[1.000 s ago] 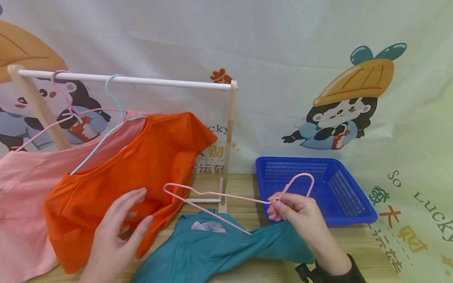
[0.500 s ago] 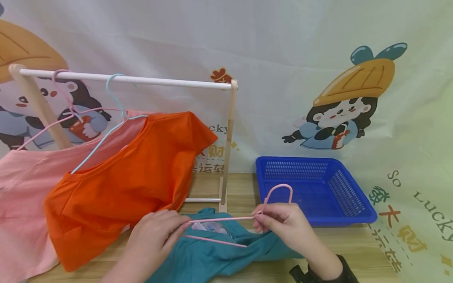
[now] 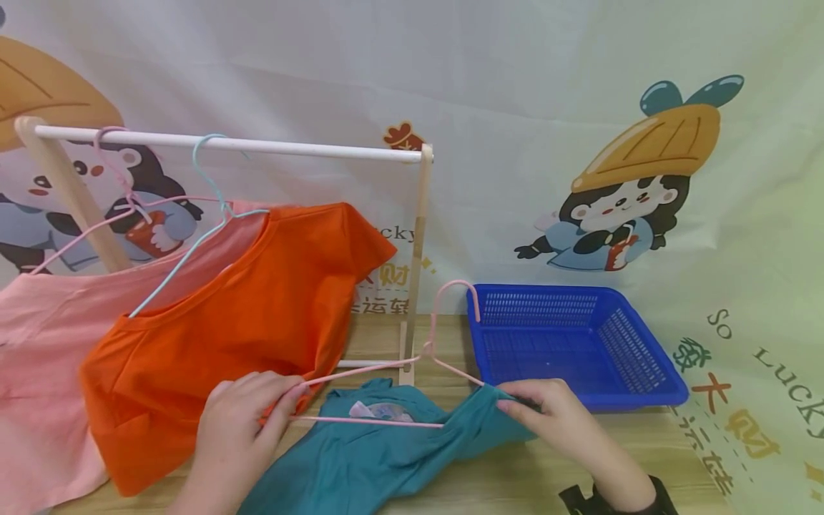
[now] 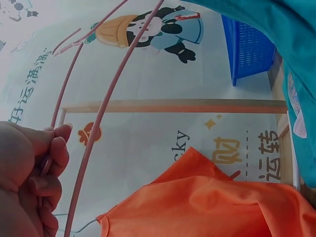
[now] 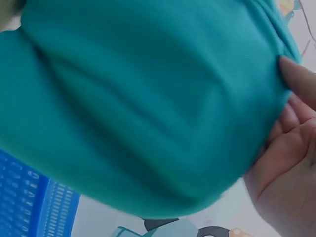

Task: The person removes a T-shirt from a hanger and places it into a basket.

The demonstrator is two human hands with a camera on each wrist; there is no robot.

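Newly, right fingers [image 3: 529,388] pinch teal shirt [image 3: 386,458], pink hanger [image 3: 380,423] released, its end beside them apparently inserted; left fingers [image 3: 273,385] grip opposite side.

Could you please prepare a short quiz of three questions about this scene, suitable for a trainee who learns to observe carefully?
1. True or false: the orange, short-sleeved fabric shirt hangs on the slim light-blue hanger.

2. Multiple choice: which thing does the person's left hand grip?
A) the blue rectangular basket with perforated walls
B) the slim pink hanger
C) the straight white bar of the rack

3. Fill in the colour: the person's right hand pinches the ____ soft fabric garment.

Key:
1. True.
2. B; the fingers curl round one arm of it.
3. Teal.
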